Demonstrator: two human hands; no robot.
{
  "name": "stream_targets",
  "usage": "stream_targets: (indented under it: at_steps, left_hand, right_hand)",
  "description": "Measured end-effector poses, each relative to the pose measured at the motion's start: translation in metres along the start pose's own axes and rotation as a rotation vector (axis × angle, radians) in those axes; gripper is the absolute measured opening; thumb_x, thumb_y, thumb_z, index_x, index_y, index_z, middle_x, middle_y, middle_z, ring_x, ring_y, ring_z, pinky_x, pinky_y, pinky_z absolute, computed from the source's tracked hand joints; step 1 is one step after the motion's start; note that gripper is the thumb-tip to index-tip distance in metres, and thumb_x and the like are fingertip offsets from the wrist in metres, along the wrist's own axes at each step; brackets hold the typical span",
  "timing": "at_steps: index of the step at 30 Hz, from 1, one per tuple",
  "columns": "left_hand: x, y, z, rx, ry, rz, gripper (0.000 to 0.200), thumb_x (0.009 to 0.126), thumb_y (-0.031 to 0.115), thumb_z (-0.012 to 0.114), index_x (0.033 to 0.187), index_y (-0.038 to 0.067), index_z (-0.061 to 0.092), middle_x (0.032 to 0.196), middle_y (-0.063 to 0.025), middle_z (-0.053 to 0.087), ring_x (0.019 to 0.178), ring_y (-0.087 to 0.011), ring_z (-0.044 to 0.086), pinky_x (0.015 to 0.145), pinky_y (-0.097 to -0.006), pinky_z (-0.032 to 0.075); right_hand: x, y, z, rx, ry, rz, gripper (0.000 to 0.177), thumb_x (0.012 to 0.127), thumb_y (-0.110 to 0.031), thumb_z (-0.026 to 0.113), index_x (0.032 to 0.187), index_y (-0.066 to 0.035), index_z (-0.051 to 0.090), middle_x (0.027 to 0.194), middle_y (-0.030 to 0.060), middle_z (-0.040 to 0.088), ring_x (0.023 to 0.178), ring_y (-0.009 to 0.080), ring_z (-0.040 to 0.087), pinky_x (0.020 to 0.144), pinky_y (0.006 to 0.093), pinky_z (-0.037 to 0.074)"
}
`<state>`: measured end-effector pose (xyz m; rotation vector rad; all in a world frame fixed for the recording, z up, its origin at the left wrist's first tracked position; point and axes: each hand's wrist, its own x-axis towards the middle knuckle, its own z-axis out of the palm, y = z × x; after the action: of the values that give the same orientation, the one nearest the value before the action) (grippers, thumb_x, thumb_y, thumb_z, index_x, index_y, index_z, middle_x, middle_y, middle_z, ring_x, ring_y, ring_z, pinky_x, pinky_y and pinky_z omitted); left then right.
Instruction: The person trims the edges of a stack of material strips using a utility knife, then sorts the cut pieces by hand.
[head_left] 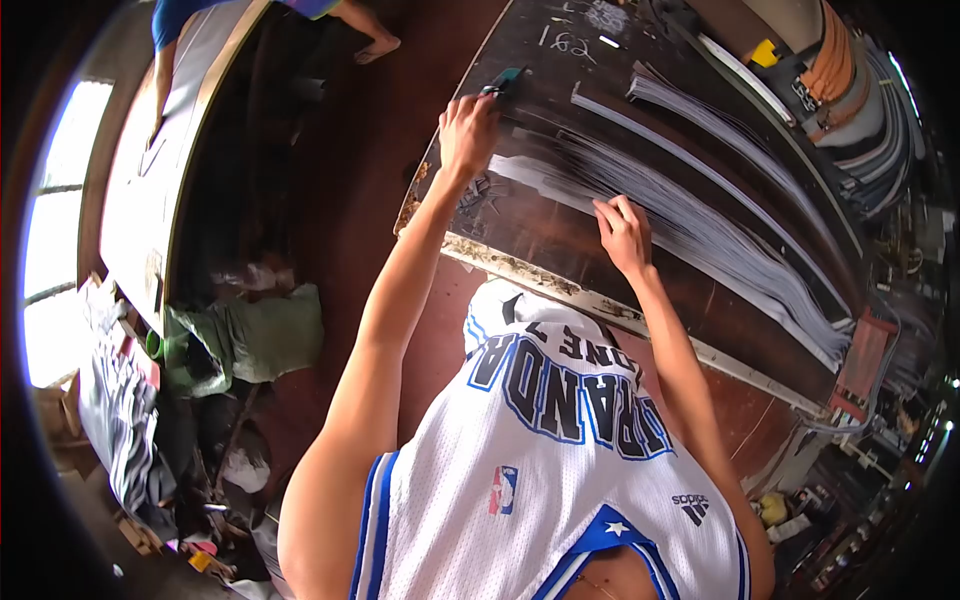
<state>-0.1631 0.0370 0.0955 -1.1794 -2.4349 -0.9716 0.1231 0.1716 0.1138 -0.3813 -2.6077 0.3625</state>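
Two hands [622, 235] on table [548, 232], near its edges

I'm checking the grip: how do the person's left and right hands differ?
The left hand is closed around a teal tool; the right hand rests fingers-down on the grey strips. The left hand reaches farther across the table than the right hand. Both are bare.

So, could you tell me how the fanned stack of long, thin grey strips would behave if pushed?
The fanned stack of long grey strips would probably slide apart layer by layer, as its edges are already staggered. Each strip looks thin and long, so likely floppy when lifted. The right hand lies flat on them, perhaps to stop shifting.
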Motion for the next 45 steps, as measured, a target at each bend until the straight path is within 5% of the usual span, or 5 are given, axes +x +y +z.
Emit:
stream_targets:
  at_steps: [5,11,18,36,45]
  left_hand:
    - [-0.065,0.022,-0.017,-0.222,-0.057,0.097,0.014,0.085,0.01,0.065,0.098,0.01,0.07,0.099,-0.007,0.065,0.093,-0.0294,0.059,0.082,-0.0419,0.046]
    - [-0.091,0.017,-0.015,-0.14,-0.097,0.034,0.024,0.083,0.01,0.067,0.107,0.011,0.07,0.111,-0.0057,0.065,0.102,-0.0275,0.058,0.086,-0.0419,0.044]
    - [-0.079,0.016,-0.017,-0.058,-0.187,0.066,0.032,0.084,0.012,0.068,0.116,0.016,0.069,0.126,-0.0092,0.06,0.116,-0.0287,0.054,0.092,-0.0424,0.043]
    - [-0.057,0.002,-0.017,-0.058,-0.277,0.209,0.022,0.09,0.023,0.068,0.111,0.018,0.072,0.108,-0.0027,0.062,0.1,-0.0243,0.059,0.085,-0.0396,0.045]
    - [-0.054,0.018,-0.013,-0.313,-0.2,-0.051,0.025,0.091,0.022,0.066,0.114,0.011,0.068,0.105,-0.0082,0.064,0.1,-0.03,0.059,0.087,-0.0429,0.046]
  right_hand:
    - [0.006,0.005,0.001,-0.043,0.014,0.061,0.018,0.082,-0.014,0.074,0.099,-0.007,0.073,0.083,0.007,0.06,0.075,0.0286,0.061,0.071,0.04,0.049]
    - [0.012,0.009,0.001,0.026,-0.137,0.259,0.021,0.084,-0.019,0.073,0.101,-0.007,0.073,0.086,0.0087,0.065,0.081,0.0301,0.066,0.069,0.0392,0.054]
    - [0.019,0.013,0.0,0.057,-0.201,0.125,0.023,0.083,-0.02,0.075,0.101,-0.007,0.072,0.09,0.0081,0.062,0.084,0.0296,0.064,0.074,0.0395,0.053]
    - [0.015,0.024,0.006,-0.13,-0.17,-0.119,0.026,0.086,-0.024,0.07,0.105,-0.006,0.065,0.096,0.0063,0.058,0.09,0.0274,0.06,0.078,0.0386,0.053]
    - [0.019,0.028,0.008,-0.056,-0.149,-0.062,0.015,0.097,-0.016,0.056,0.107,-0.007,0.062,0.093,0.0093,0.06,0.086,0.028,0.063,0.074,0.0404,0.053]
